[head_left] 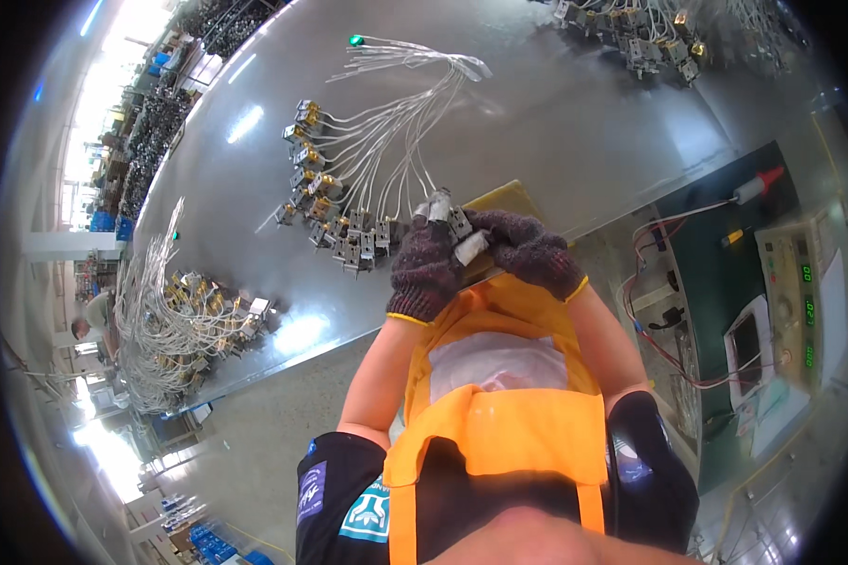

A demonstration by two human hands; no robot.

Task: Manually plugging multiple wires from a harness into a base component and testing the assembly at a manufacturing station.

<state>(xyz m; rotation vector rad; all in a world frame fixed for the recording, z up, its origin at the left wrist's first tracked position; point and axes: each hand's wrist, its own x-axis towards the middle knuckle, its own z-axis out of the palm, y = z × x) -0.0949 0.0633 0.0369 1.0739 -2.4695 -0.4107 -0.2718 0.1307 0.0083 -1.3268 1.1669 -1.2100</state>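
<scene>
Holding: my left hand pinches a metal block near the table edge; right hand, can't tell.
Block: likely stiff, light; grip sides, not wires.

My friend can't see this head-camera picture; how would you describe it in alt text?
A person's gloved left hand and right hand meet at a small metal part near the edge of a shiny table. Beside them, white wires fan out to similar parts; an instrument with green digits sits at right.
</scene>
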